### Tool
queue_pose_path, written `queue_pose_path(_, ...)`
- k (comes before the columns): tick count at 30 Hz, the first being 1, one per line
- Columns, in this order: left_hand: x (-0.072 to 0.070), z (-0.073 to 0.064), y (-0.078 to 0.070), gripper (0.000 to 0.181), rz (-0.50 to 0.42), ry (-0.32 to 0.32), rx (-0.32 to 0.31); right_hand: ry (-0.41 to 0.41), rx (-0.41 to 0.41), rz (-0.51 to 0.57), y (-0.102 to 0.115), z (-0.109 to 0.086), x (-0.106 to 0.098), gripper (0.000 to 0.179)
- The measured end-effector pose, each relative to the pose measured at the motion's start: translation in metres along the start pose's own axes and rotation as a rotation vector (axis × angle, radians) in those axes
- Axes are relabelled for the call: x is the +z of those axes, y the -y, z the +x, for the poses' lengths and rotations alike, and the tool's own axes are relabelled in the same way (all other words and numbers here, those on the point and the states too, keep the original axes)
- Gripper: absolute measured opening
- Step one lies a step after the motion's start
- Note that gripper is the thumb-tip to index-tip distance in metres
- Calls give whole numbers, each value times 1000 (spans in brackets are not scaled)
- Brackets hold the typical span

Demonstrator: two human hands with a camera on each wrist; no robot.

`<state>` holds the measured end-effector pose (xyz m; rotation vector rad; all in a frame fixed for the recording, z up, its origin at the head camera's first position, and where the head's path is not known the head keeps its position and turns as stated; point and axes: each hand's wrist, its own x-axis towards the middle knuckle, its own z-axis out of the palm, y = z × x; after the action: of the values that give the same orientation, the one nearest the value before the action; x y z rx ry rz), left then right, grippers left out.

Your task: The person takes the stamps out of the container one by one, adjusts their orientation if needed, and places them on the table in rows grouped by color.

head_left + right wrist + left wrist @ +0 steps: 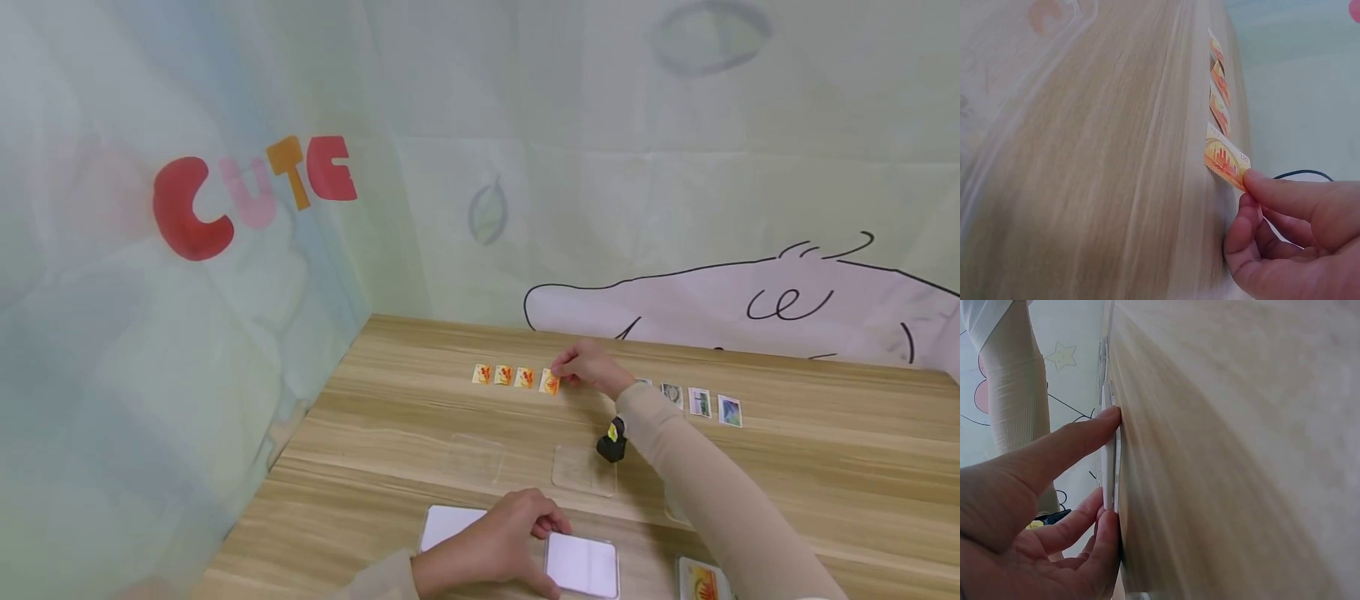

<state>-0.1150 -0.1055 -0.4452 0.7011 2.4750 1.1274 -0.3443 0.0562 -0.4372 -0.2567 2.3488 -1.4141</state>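
My right hand [597,367] pinches an orange postage stamp [550,382] by its edge between thumb and fingers. In the right wrist view the stamp [1225,156] shows a red skyline design and is tilted near the tabletop. Left of it lie several similar orange stamps [503,375] in a row. Near the table's front, my left hand [502,537] grips a clear flat case [583,567] with a white insert by its edges. The left wrist view shows that case [1109,469] edge-on between thumb and fingers.
Beside the left hand lies another clear case [450,525] with a white insert, partly covered. Clear plastic pieces [585,470] lie mid-table. Several differently printed stamps [699,402] form a row at right. A case with an orange stamp [702,581] is at the front edge.
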Motion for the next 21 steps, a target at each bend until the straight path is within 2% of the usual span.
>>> queue_pose_path(14, 1, 0, -1, 50, 8, -2, 7, -47, -55, -159, -1, 4, 4, 5)
queue_pose_path(21, 1, 0, 1, 50, 28, -10, 14, -48, -84, -191, 1, 3, 6, 5)
